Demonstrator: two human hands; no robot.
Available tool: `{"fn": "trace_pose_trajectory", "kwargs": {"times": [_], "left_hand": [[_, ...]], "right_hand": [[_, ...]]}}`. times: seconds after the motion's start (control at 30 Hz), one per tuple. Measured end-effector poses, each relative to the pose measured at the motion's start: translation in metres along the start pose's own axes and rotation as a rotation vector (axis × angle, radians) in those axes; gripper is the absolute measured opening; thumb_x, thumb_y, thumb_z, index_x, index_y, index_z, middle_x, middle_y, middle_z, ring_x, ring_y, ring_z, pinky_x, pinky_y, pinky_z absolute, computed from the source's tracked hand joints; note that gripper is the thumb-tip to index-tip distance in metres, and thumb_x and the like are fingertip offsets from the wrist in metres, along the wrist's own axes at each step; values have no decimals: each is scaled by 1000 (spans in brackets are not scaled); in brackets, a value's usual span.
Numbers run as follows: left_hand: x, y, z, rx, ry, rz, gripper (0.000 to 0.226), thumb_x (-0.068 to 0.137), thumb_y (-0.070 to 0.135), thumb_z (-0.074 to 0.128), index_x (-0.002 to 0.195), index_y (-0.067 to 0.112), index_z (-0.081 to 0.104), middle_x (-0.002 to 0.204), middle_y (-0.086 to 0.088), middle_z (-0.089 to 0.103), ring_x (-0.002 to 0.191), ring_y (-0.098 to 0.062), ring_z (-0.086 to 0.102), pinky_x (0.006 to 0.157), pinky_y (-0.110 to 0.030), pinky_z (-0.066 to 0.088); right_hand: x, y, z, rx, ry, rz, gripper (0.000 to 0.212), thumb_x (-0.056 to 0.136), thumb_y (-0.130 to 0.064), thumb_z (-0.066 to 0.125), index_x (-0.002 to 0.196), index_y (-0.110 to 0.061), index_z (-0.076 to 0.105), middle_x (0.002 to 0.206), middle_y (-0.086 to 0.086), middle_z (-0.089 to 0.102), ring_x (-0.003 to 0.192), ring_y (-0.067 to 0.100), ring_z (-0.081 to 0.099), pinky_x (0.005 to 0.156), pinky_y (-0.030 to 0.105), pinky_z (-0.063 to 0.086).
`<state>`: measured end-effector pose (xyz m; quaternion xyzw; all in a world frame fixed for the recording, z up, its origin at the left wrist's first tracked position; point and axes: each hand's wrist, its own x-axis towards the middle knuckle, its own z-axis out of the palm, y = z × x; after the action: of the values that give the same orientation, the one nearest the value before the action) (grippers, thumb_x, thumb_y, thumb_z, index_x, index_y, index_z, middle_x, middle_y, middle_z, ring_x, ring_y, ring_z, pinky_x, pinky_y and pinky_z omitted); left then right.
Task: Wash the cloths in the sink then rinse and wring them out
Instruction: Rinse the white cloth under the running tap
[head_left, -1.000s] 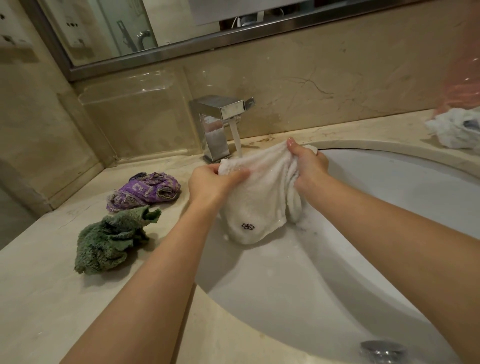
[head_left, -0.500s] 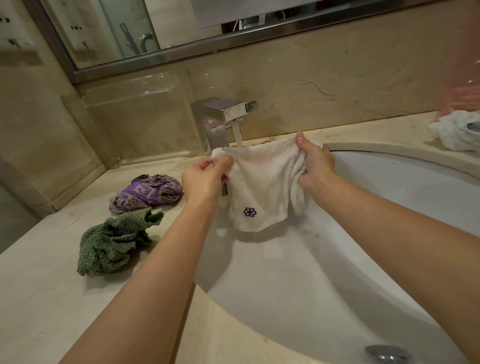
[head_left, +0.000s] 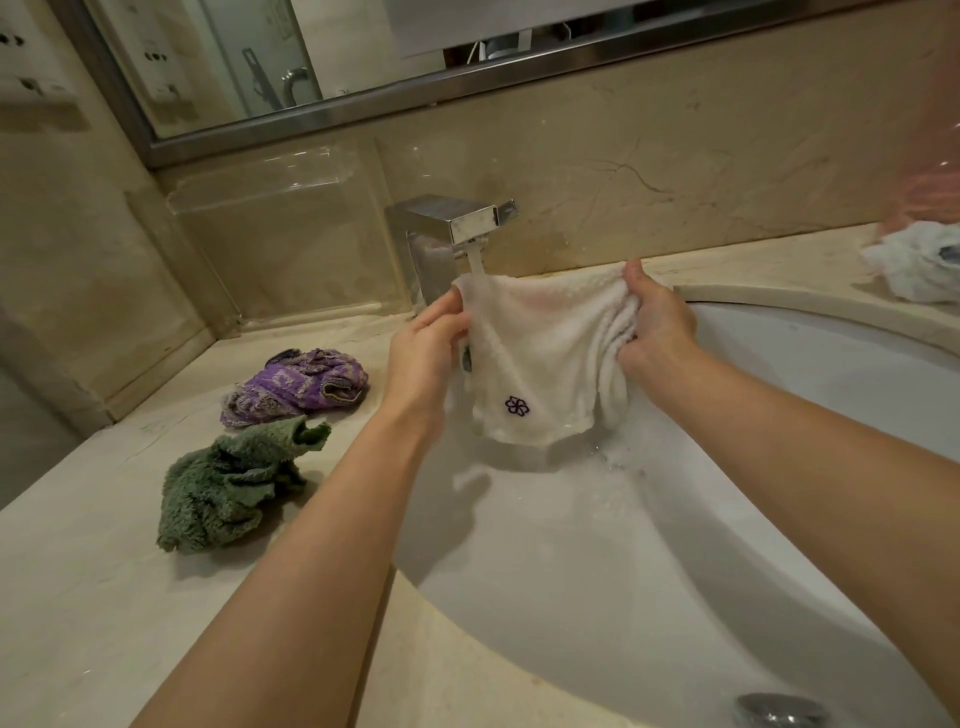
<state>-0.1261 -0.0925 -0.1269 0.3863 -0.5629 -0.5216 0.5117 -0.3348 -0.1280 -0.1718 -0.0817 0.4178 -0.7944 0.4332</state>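
Note:
A white cloth (head_left: 540, 358) with a small dark flower mark hangs spread over the white sink (head_left: 779, 467). My left hand (head_left: 423, 345) pinches its left top corner. My right hand (head_left: 657, 325) grips its bunched right edge. Water runs from the chrome faucet (head_left: 452, 223) onto the cloth's top left edge. On the counter to the left lie a crumpled purple cloth (head_left: 298, 384) and a crumpled green cloth (head_left: 228, 486).
A beige marble counter (head_left: 78, 597) surrounds the sink, with a wall and mirror (head_left: 291, 62) behind. Another white cloth (head_left: 919, 260) lies at the far right of the counter. The drain plug (head_left: 779, 709) shows at the bottom of the basin.
The cloth went from bunched between my hands to stretched wider, and both hands rose with it under the running water.

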Motion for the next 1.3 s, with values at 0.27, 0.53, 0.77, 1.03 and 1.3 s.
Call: {"fn": "trace_pose_trajectory", "kwargs": {"times": [0.27,0.53,0.77,1.03,1.3], "left_hand": [[-1,-1,2,80,57,-39,41,98,16,34,129,26,60,120,-1,66,95,-16,63,96,-32,47],[2,0,-2,-53,52,-3,34,98,17,52,130,22,61,83,8,69,68,-7,59,63,-24,52],[-1,-4,-3,189,118,195,54,82,13,73,132,28,58,100,6,66,99,-22,64,94,-48,52],[-6,-4,-3,323,153,310,56,85,20,72,137,29,52,145,10,37,133,-12,39,102,-13,36],[-6,-8,-3,468,114,246,73,94,14,60,152,31,21,154,5,35,139,-16,37,112,-42,36]], "right_hand": [[5,0,-1,-9,-14,-11,61,64,-39,86,115,-13,65,101,3,73,89,25,72,85,42,57],[3,-2,8,-19,-58,20,60,66,-36,87,116,-11,66,99,5,74,86,24,72,82,39,58],[8,-2,8,-5,-66,44,62,62,-39,88,114,-12,67,103,3,73,93,25,70,88,41,56],[7,-2,9,20,-140,96,59,60,-36,88,107,-5,71,101,12,74,91,33,72,87,48,56],[-7,-1,13,80,-219,170,77,48,-30,90,116,-2,66,109,17,71,95,38,70,90,50,54]]}}
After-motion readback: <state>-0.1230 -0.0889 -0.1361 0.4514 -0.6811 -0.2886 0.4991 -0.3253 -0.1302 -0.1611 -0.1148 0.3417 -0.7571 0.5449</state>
